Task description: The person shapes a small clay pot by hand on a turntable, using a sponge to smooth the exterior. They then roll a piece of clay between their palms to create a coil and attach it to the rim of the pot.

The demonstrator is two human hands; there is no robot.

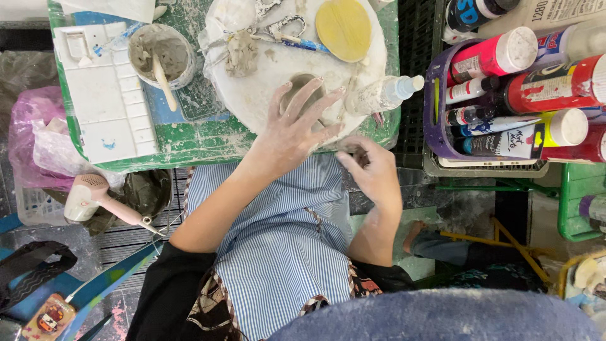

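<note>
Apron [284, 252]: blue-and-white stripes over the lap, nearest the camera, below the white round board; it shields the clothes from clay.

Right hand [374, 172]: just below the board's lower right edge, clear of the desk. Its grip is narrow, fingertips pinched on a small bit of clay [360, 153], as if working it apart from the main piece.

Left hand [295, 126]: lies on the lower part of the board, fingers spread wide and cupped over a grey clay piece [300, 87]. The open grip covers the piece and seems to steady it. Both hands are dusted pale with dried clay.

Board [278, 72]: a white round board on the green desk [183, 142], central and within easy reach of both hands.

Spray bottle [382, 95]: lies on its side at the board's right edge, near the hands, likely for wetting clay.

Yellow disc [343, 28]: on the far side of the board, beside a clay lump [242, 53] and metal tools.

Cup [161, 55]: left of the board, holding grey slip with a wooden stick leaning in it.

Palette [104, 95]: white, farther left of the board.

Paint bottles [536, 82]: crowded in a purple crate well to the right of the board, kept off the work surface.

Hair dryer [95, 199]: pink, down on the floor, left of and below the board.
</note>
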